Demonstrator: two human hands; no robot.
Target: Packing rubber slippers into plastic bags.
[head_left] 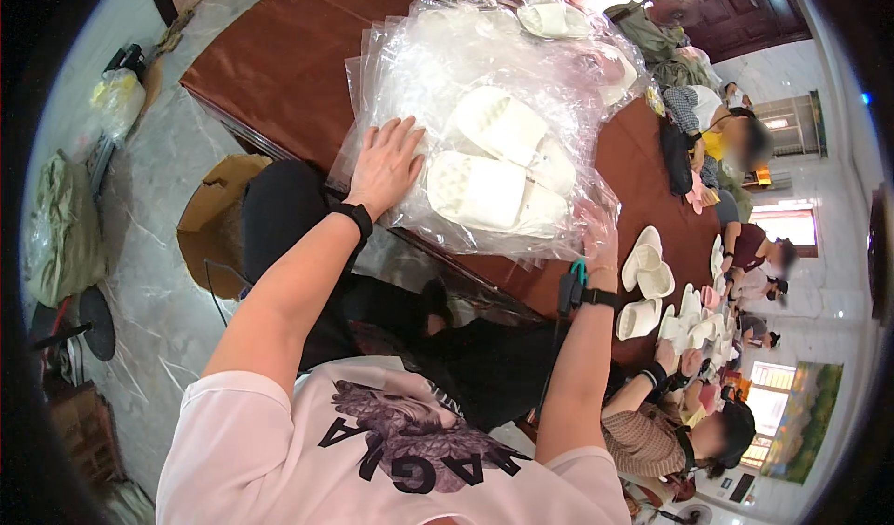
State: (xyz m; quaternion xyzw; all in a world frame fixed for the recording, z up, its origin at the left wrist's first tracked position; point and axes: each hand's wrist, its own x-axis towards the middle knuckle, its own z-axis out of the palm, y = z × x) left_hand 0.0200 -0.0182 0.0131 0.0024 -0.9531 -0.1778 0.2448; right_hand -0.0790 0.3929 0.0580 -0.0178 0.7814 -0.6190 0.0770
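Note:
White slippers (pixel 477 190) lie in a clear plastic bag (pixel 568 238) on top of a pile of clear bags, at the near edge of the brown-covered table. My left hand (pixel 386 163) rests flat on the plastic left of the slippers, its fingers spread. At the bag's right edge, my right hand (pixel 599 233) is closed on the film, its fingers partly covered by crinkled plastic. Beyond them, more bagged footwear shows, including a white slipper (pixel 554 19) and a pinkish piece (pixel 610 67).
Loose white slippers (pixel 643 257) line the brown table (pixel 270 50) to my right, where several people work. One nearby co-worker (pixel 643 436) handles slippers. On the left, an open cardboard box (pixel 209 213) stands by my leg, and a green sack (pixel 70 227) sits on the floor.

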